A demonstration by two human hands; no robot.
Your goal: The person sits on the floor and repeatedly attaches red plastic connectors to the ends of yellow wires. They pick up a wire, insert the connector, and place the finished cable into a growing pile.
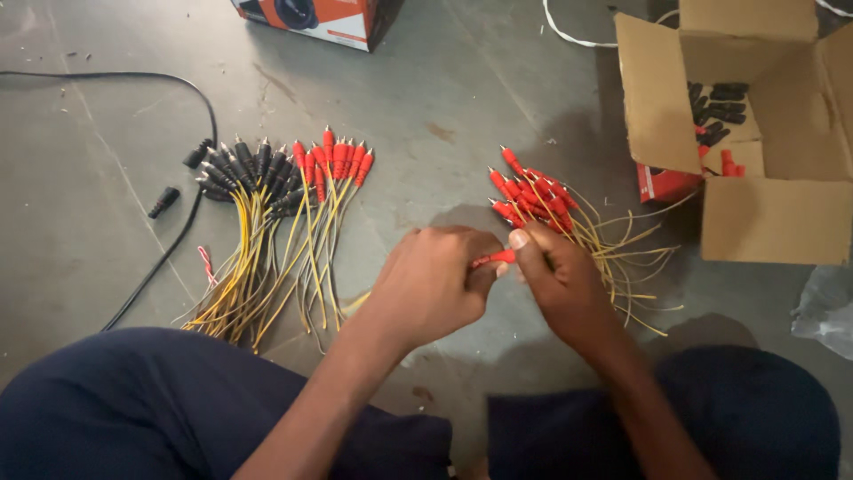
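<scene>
Pinching red plug point(494, 259) between us: left hand point(431, 283) fingers clamped on one end, right hand point(560, 283) fingers clamped on other, low over floor point(426, 116). Beyond right hand, red-plug pile point(533, 196). Left, sorted black-and-red bundle point(275, 187). Far right, cardboard box point(764, 213).

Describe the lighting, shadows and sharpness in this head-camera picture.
Head view: soft, even light with no glare on the grey floor; a faint shadow lies beyond the left hand and right hand; the red plug between them is slightly soft; the cardboard box and fanned cables look fairly sharp.
</scene>
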